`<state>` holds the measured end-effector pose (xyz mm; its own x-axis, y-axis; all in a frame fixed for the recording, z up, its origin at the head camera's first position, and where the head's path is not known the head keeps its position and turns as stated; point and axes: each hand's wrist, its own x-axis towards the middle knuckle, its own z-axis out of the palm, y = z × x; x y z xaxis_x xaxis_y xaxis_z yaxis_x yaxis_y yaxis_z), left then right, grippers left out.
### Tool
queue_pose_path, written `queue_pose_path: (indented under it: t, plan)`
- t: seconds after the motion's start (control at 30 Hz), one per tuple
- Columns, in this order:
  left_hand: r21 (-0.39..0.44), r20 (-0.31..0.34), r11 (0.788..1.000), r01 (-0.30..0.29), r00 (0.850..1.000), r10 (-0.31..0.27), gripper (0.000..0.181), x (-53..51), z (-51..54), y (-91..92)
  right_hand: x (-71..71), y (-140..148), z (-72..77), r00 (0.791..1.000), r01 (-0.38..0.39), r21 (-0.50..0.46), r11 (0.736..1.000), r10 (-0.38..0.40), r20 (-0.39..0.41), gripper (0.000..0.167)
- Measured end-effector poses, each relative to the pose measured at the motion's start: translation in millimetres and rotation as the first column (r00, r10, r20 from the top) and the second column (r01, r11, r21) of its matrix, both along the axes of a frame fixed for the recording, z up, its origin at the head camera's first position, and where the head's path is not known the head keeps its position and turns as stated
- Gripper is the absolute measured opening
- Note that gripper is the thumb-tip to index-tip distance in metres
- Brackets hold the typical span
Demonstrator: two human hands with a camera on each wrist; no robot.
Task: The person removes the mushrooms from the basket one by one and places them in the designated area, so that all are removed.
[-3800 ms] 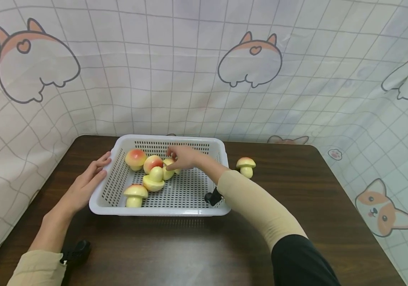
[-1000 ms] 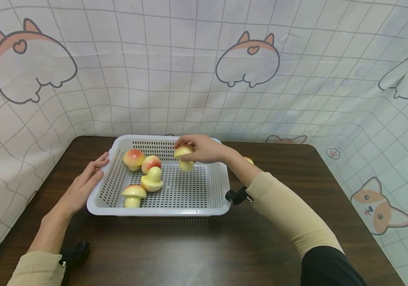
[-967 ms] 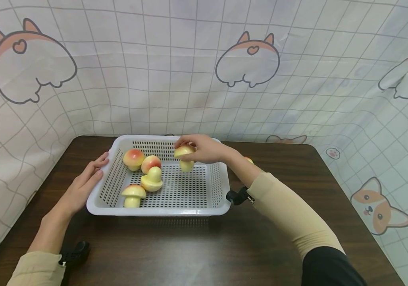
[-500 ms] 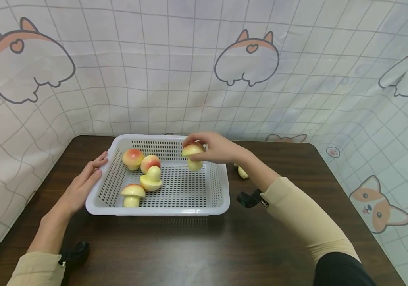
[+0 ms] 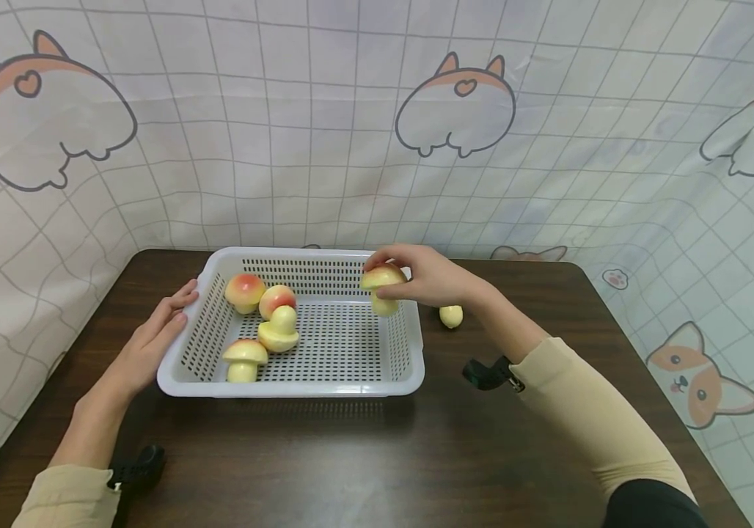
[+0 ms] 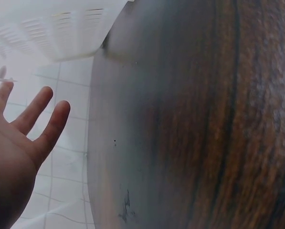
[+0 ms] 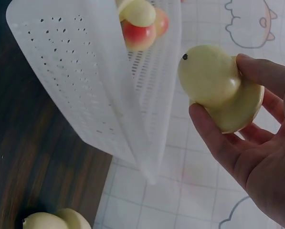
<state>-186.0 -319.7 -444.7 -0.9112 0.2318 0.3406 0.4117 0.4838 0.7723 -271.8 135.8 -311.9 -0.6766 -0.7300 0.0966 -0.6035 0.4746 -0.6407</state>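
Held mushroom [image 5: 383, 277] over the right end of the white basket [image 5: 298, 389]; four mushrooms inside, one out on the bench [image 5: 350, 462].
The right hand [image 5: 426, 275] has its fingers and thumb clamped on the held mushroom, cap uppermost, above the basket floor. The work looks partway along: one piece sits in the hand, the loose mushroom [image 5: 451, 317] lies just beyond the basket's right wall, partly hidden by the hand, and four remain inside to deal with. Those four gather toward the basket's left: the back-left mushroom [image 5: 245, 292], the red-capped mushroom [image 5: 277, 301] just beside it, the upturned mushroom [image 5: 279, 336] with stem raised, and the front mushroom [image 5: 244, 358], stem toward the person. The left hand [image 5: 152, 341], fingers apart and straight, rests against the basket's left rim.
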Motion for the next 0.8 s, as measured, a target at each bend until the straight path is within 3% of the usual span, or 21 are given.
queue_pose_path:
  t: [0.53,0.8]
  plan:
    - [-0.005,-0.003,1.0,0.007,1.0,-0.007,0.042,-1.4,-0.8,-2.2,6.8,35,-11.7,0.998,0.065,-0.027,0.998,-0.064,0.026,0.036]
    - [-0.002,0.004,1.0,0.01,1.0,-0.01,0.042,-0.3,-0.2,-1.3,13.1,53,-21.2,0.983,0.141,-0.064,0.988,-0.132,0.13,0.036]
